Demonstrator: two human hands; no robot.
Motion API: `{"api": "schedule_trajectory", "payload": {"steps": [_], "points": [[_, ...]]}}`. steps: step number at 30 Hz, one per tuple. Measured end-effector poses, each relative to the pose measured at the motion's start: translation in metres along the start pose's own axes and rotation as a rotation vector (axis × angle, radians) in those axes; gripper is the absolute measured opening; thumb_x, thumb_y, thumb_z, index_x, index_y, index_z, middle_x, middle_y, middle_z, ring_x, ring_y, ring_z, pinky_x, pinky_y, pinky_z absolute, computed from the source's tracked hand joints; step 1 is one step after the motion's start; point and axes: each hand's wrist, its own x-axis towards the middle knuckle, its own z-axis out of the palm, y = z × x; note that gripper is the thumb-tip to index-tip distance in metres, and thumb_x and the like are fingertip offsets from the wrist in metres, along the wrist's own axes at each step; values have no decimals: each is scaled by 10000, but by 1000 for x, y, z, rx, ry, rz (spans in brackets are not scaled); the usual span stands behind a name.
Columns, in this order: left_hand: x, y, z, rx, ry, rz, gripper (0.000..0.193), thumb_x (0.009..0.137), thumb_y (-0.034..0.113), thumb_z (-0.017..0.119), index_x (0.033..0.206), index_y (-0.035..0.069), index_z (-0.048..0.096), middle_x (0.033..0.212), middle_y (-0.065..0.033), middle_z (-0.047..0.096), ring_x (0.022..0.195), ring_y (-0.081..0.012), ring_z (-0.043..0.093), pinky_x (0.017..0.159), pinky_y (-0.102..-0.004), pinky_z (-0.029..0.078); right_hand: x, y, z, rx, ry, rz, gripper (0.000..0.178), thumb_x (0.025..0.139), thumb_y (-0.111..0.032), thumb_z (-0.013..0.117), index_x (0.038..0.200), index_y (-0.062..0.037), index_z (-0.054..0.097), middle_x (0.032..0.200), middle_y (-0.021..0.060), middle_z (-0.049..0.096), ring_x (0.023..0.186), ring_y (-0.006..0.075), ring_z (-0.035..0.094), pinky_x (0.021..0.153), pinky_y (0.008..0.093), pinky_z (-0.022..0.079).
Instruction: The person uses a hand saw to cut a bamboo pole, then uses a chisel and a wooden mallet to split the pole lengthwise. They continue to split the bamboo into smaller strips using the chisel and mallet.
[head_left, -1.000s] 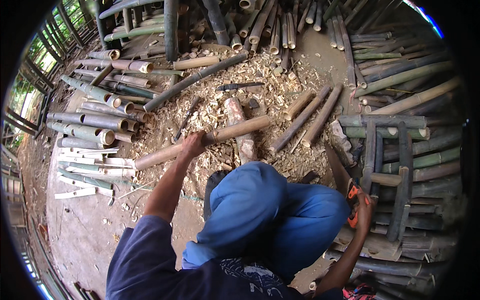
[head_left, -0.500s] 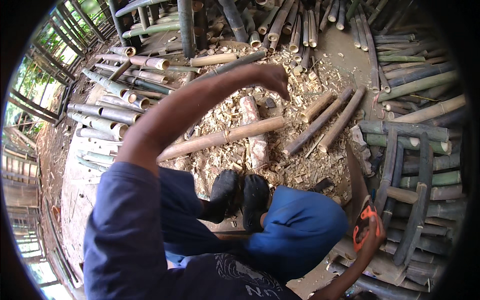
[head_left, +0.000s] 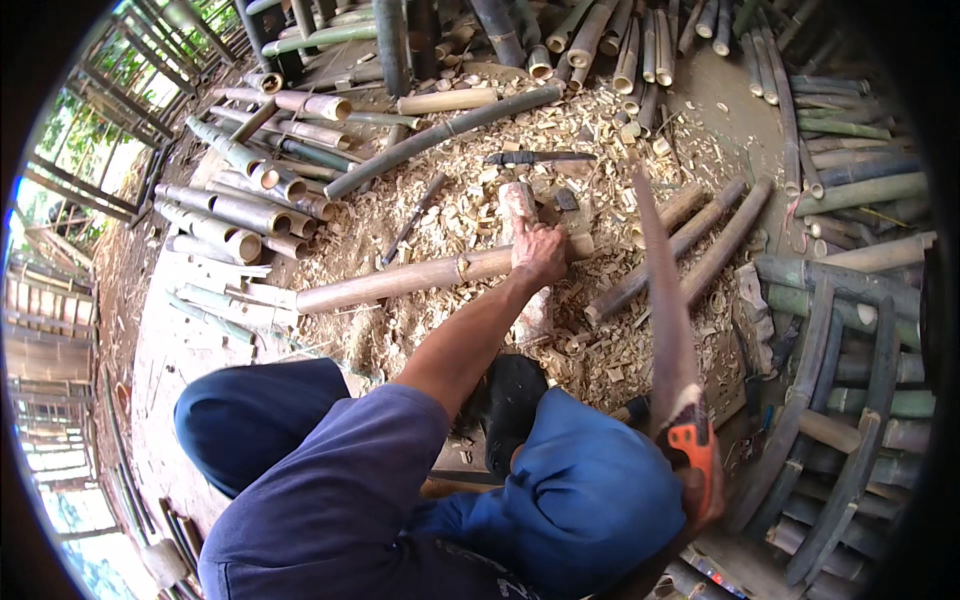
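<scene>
My left hand (head_left: pixel 540 252) is closed over a tan bamboo pole (head_left: pixel 400 281) close to its right end. Under that end lies a short, pale log (head_left: pixel 518 205), which props the pole crosswise. In my right hand (head_left: pixel 705 492) is a handsaw (head_left: pixel 668 300) with an orange and black handle, its long blade pointing up and away from me, apart from the pole. Beyond the log lies a dark-handled knife (head_left: pixel 540 157) on the shavings. Three cut bamboo pieces (head_left: pixel 665 250) rest to the right, partly behind the saw blade.
Wood chips (head_left: pixel 450 200) cover the ground. A long dark bamboo pole (head_left: pixel 440 140) lies beyond the work, and a thin dark stick (head_left: pixel 415 218) lies nearer. Bamboo lengths (head_left: pixel 215 220) are piled at left, with more stacks at far side and right. A bamboo frame (head_left: pixel 815 400) stands at right.
My left hand has come down from above onto the bamboo pole. My right hand has brought the saw leftward, closer to the pole. My left knee has swung out to the left.
</scene>
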Motion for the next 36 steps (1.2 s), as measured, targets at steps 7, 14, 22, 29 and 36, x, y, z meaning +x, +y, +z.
{"api": "schedule_trajectory", "payload": {"steps": [7,14,22,29,36], "points": [[4,-5,0,-27,33,51,361,768,170,702,1114,74,667,1050,-169,738,1147,-314,671,1183,-667,183,-7,31,48,-272,103,-271,624,997,-394,536,1334,128,596,925,170,701,782,248,693,717,356,570],[0,0,-13,-29,-239,9,553,855,467,726,1260,107,614,1127,-113,730,1242,-297,630,1234,-698,69,6,57,58,-176,-107,-243,559,980,-293,596,1341,135,595,1119,230,727,957,265,737,839,381,593],[7,-25,17,-218,-33,55,776,1034,704,235,1295,117,671,1201,-191,711,1272,-356,598,1204,-707,63,8,41,92,-10,-189,8,523,997,-263,623,1373,97,577,1183,221,713,1049,265,716,900,369,569],[7,-20,14,-257,-67,92,785,1014,728,304,1153,49,673,993,-211,720,1081,-384,649,1165,-720,148,4,64,92,-63,-159,-177,528,997,-318,607,1362,63,592,1175,213,709,1034,306,712,912,385,554],[16,-23,29,-274,13,110,645,1043,618,385,1097,38,660,918,-221,718,1005,-443,671,1098,-735,204,31,71,127,-207,-231,-230,407,1059,-276,467,1123,70,671,938,188,690,793,230,667,717,373,554]]}}
